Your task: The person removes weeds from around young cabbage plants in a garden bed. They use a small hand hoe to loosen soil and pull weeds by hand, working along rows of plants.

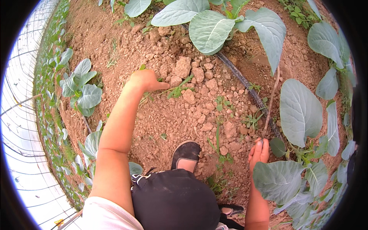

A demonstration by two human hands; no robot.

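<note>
My left hand (150, 81) is low over the dry, cloddy soil, its fingers closed around some green weeds; leafy weed sprigs (178, 89) stick out beside the thumb. On the right, my right hand (259, 152) grips the lower end of a thin wooden stick (271, 100), which slants up to a large leaf. Whatever sits below the right fingers is hidden. A broad-leaved cabbage-like plant (212, 31) stands ahead, and another (299, 155) grows just right of my right hand.
A black drip irrigation hose (238, 73) runs diagonally along the row. Small weeds (221, 103) dot the clods. Smaller plants (82, 86) grow on the left, beyond them a white sheet wall with wire mesh (26, 115). My shoe (186, 152) is on the soil between my hands.
</note>
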